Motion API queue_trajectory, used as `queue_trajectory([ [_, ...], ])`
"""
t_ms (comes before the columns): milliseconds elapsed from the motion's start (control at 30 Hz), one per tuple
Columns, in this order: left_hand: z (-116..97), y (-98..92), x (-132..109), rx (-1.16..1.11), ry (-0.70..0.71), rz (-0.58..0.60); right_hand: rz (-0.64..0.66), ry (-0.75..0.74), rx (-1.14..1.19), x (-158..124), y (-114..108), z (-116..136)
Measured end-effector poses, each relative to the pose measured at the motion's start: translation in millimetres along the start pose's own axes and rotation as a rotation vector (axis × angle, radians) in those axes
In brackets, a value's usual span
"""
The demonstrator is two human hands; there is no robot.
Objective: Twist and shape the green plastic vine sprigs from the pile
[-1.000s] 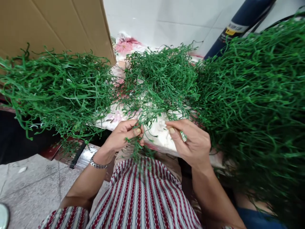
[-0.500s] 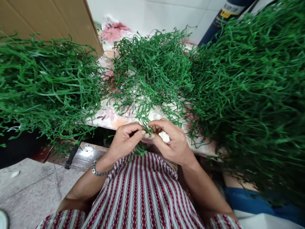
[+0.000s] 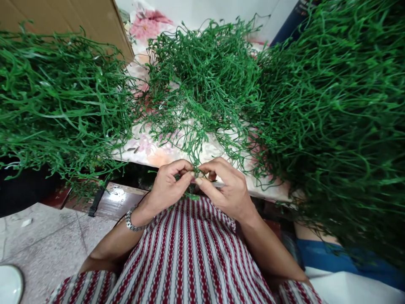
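Observation:
My left hand (image 3: 172,183), with a metal-link bracelet (image 3: 133,221) at the wrist, pinches the lower ends of a few thin green plastic-looking stems (image 3: 196,145). Thumb and forefinger of my right hand (image 3: 226,188) close on the same stem ends, with the fingertips of both hands almost touching. A small white piece (image 3: 218,184) peeks out under my right fingers, mostly hidden. Below the hands, more green tips show near my lap. A loose pile of green stems (image 3: 205,76) lies just beyond on a flowered cloth (image 3: 148,152).
Large heaps of green stems rise at the left (image 3: 63,101) and right (image 3: 341,109). Behind them stand a cardboard box (image 3: 72,17) and a dark blue cylinder (image 3: 291,23). A white round object (image 3: 11,283) is on the tiled floor (image 3: 47,236).
The view has tilted slightly downward. My fingertips have drawn closer together on the stems, and the white piece in my right hand is now more covered.

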State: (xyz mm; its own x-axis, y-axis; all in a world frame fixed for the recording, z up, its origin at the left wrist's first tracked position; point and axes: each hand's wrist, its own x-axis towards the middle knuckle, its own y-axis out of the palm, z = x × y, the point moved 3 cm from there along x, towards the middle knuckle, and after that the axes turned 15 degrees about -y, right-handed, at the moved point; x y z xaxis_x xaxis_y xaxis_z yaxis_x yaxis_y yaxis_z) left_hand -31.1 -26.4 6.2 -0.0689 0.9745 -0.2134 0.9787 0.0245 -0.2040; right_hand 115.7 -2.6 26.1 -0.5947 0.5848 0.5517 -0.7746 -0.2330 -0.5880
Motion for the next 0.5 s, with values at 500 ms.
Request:
queue_trajectory([
  [500, 5.4, 0.4, 0.8, -0.288, -0.175, 0.053, -0.13, 0.04, -0.048, -3.1, -3.6, -4.5],
])
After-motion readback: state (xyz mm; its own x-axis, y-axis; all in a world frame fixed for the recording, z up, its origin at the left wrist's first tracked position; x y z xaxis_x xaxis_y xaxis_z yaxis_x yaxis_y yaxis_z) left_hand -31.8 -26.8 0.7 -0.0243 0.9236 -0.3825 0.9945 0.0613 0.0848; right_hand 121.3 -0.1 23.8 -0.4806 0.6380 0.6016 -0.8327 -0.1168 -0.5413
